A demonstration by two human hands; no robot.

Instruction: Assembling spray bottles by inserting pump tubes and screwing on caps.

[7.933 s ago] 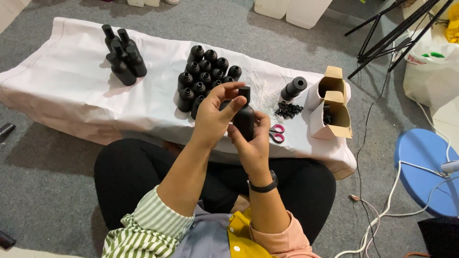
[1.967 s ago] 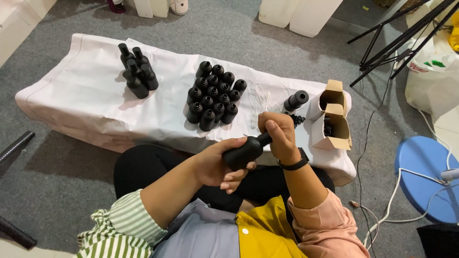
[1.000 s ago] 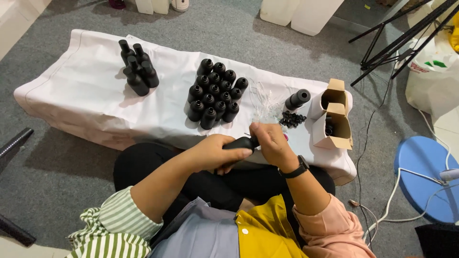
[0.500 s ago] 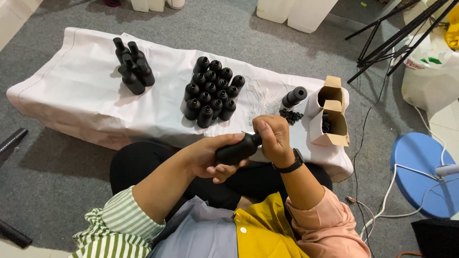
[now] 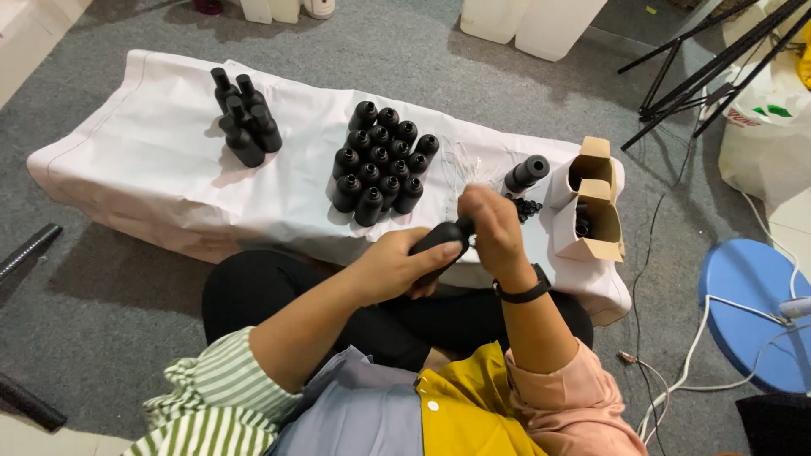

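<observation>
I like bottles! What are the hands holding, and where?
A black bottle: the left hand wraps its body, the right hand covers its neck end.

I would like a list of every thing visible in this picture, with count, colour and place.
held bottle: one, black, gripped in both hands above the lap
big bottle cluster: about fourteen, black, middle of the cloth
small bottle cluster: about five, black, far left on the cloth
lone bottle: one, black, lying beside the boxes
small caps: a few, black, near the lone bottle
cardboard boxes: two, brown, open, right end
cloth: one, white, covering a low platform
round stool: one, blue, right
left hand: around the bottle's body
right hand: at the bottle's neck
</observation>
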